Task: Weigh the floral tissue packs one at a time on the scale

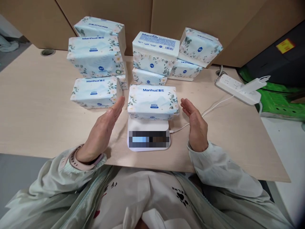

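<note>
A pack of tissues [153, 100], white and pale blue with printed flowers, lies flat on a white digital scale [149, 125] near the table's front edge. The scale's display is blurred out. My left hand [101, 132] is held just left of the pack, palm facing it and fingers stretched out, a small gap between. On the other side my right hand [196, 125] is raised with its fingers extended, also apart from the pack. Neither hand holds anything.
Tissue packs are stacked behind at the left [95, 57], the middle [154, 52] and the right [200, 47]. A white power strip [238, 89] lies to the right, and a white cable [212, 109] runs toward the scale. Cardboard [171, 19] stands along the back.
</note>
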The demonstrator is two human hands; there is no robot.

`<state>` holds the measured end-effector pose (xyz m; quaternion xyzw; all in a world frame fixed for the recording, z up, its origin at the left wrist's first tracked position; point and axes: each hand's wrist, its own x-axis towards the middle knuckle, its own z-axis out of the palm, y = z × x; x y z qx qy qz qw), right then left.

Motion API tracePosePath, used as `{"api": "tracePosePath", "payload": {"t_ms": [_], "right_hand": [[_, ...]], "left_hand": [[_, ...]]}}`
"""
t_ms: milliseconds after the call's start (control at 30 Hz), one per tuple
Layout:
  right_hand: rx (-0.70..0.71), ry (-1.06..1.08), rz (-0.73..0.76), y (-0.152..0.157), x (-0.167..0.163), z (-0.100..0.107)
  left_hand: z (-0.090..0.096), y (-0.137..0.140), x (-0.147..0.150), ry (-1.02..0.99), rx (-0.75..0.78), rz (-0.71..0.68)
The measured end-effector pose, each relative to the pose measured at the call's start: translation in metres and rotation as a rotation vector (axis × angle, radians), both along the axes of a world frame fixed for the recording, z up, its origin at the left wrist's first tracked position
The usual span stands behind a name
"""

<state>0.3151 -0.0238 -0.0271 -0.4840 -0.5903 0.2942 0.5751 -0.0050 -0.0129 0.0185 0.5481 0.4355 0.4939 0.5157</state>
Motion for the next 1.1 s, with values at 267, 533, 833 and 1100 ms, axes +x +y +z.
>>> {"api": "tracePosePath", "payload": {"t_ms": [267, 533, 833, 1100], "right_hand": [[-0.020, -0.019, 0.037, -0.001, -0.001, -0.005], [-0.068, -0.004, 0.048, -0.005, -0.006, 0.001], [-0.062, -0.052, 0.088, -0.007, -0.005, 0.001], [-0.020, -0.178, 0.182, -0.008, -0.002, -0.004]], "left_hand": [[0.001, 0.002, 0.000, 0.021, -0.044, 0.006], [0.020, -0.003, 0.007, 0.125, -0.159, -0.015], [0.013, 0.000, 0.006, 0.113, -0.131, -0.056], [0.008, 0.003, 0.013, 0.038, -0.103, -0.118]]}}
